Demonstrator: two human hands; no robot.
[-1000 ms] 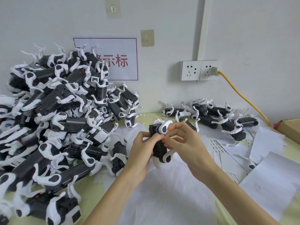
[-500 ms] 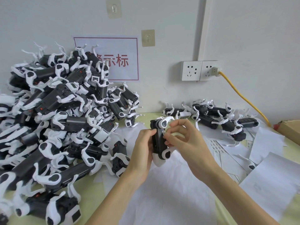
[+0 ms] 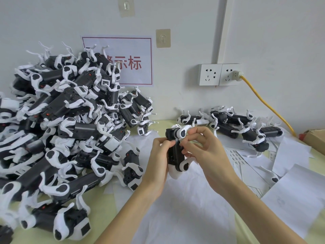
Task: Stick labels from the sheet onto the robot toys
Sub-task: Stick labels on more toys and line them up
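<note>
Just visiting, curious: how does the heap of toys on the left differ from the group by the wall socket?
The left heap is far bigger and stacked high against the wall; the right group is a few toys lying low in a loose row. Both hold the same black-and-white robot toys.

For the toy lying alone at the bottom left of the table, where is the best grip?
Probably the dark body of the bottom-left toy, pinched across from above: it lies flat, that middle stretch is bare and straight, while the white legs at each end are thin and curved.

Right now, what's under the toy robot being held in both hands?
White paper sheets spread over the pale green table lie below the toy robot. The hands hide what lies directly beneath it.
</note>
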